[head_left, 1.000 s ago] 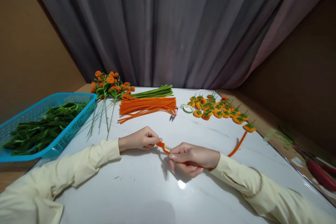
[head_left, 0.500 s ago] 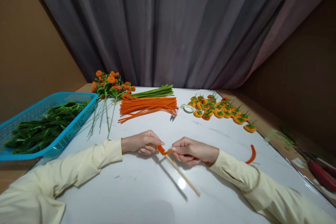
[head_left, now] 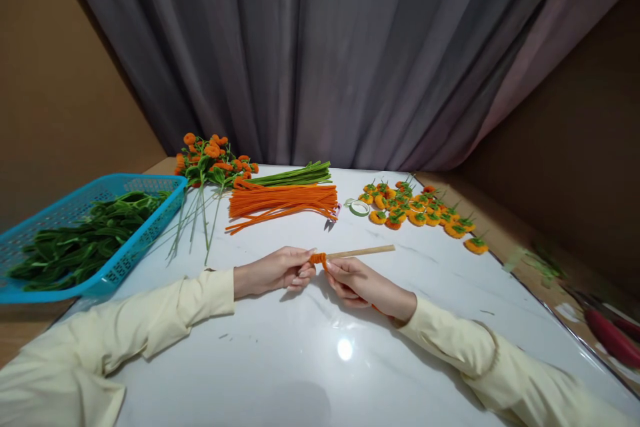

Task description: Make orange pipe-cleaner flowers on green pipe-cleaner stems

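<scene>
Since the earlier frame, the wooden stick point(head_left: 370, 251) has swung round from slanting down towards me to pointing off to my right, its free end now beyond my knuckles, and more turns of the orange coil point(head_left: 318, 258) show on it. My left hand point(head_left: 280, 271) is closed in a pinch at the coil's left end, the thumb on top; whether I grip the stick's hidden tip too, I cannot tell. My right hand point(head_left: 371, 285) is closed on the fuzzy orange strip point(head_left: 326, 266) just beside the last turn, and a bit of it shows by my wrist. All this sits between my hands, in front of the orange bundle point(head_left: 283, 200) on the white table point(head_left: 240, 373). If my left pinch slackens, I think the first turns could spin loose or slip off that end. Uneven pull from my right fingers could leave gaps or make turns ride over each other; too hard a tug might kink the strip or tilt the stick.
</scene>
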Motion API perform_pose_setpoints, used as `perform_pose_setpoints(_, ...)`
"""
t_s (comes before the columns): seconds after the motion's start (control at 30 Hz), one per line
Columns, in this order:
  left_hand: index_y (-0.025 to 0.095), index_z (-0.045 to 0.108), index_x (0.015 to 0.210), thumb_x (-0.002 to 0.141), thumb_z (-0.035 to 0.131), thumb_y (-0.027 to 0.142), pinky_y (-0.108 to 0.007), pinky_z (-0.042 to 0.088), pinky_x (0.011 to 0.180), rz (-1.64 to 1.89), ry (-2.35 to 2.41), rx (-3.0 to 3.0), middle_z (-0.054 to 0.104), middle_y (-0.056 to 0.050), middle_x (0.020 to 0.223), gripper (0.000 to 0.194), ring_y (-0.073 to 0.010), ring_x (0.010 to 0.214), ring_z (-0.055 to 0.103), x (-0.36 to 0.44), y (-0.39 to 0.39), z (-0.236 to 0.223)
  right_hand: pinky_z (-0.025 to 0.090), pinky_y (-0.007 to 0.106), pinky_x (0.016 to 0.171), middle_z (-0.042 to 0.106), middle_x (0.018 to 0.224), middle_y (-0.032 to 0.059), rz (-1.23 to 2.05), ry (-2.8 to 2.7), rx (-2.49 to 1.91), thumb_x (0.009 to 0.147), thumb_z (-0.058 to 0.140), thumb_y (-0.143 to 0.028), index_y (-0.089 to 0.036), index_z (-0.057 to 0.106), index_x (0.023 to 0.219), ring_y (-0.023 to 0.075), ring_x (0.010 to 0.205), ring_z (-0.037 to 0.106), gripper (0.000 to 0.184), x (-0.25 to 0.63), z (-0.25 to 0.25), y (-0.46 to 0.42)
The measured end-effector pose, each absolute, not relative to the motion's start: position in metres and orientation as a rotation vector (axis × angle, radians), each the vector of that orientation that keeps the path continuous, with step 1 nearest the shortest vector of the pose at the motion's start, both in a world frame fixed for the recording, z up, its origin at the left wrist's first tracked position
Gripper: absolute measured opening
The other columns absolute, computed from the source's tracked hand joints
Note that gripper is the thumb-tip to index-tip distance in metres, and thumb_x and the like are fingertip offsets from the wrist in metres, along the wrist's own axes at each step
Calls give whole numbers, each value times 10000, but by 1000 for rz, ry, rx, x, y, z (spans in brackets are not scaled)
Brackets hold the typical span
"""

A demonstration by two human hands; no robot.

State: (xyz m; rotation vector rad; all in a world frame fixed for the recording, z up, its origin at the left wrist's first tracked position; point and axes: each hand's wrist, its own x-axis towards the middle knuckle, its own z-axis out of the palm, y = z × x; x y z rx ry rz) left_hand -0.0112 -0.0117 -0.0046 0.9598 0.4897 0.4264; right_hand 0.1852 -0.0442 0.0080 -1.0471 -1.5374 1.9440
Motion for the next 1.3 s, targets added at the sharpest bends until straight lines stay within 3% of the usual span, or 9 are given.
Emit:
perform_pose_setpoints(0.33, 138, 457, 649, 790, 594, 458, -183, 269, 433, 658, 703, 1032, 438, 38, 573, 375, -43, 450, 356, -4, -19, -7, 112, 142, 308, 260, 426, -113, 1889, -1433, -1160, 828, 516, -501, -185, 408, 675, 29, 364, 142, 367, 180, 9, -45)
perform_pose_setpoints(0.5, 156, 455, 612, 821, 496, 525, -198, 286, 409, 742, 899, 1289, 424, 51, 482, 427, -62, 394, 357, -4, -15, -12, 104, 144, 306, 258, 427, -116, 1933, -1454, -1131, 826, 512, -528, -186, 411, 686, 27, 357, 132, 384, 182, 7, -43)
perform_pose_setpoints(0.7, 161, 417, 529, 876, 438, 450, -204, 332, 512, 850, 1056, 1762, 397, 59, 435, 453, -70, 441, 371, -10, -13, -4, 114, 137, 288, 276, 421, -120, 1949, -1487, -1127, 829, 522, -514, -184, 426, 695, 27, 357, 113, 368, 182, 9, -42)
perform_pose_setpoints(0.9, 168, 321, 436, 844, 474, 451, -222, 228, 444, 728, 1071, 1844, 316, 60, 383, 520, -58, 407, 274, -16, -6, -3, 135, 145, 277, 271, 398, -124, 2007, -1579, -1028, 851, 509, -490, -172, 451, 683, 22, 322, 137, 365, 185, 8, -40)
perform_pose_setpoints(1.3, 174, 303, 450, 822, 519, 470, -241, 111, 398, 453, 788, 1603, 271, 75, 369, 522, -32, 358, 170, -23, 1, 0, 142, 173, 294, 299, 380, -126, 2249, -1694, -903, 895, 500, -392, -152, 543, 833, 26, 278, 188, 252, 196, 25, -41)
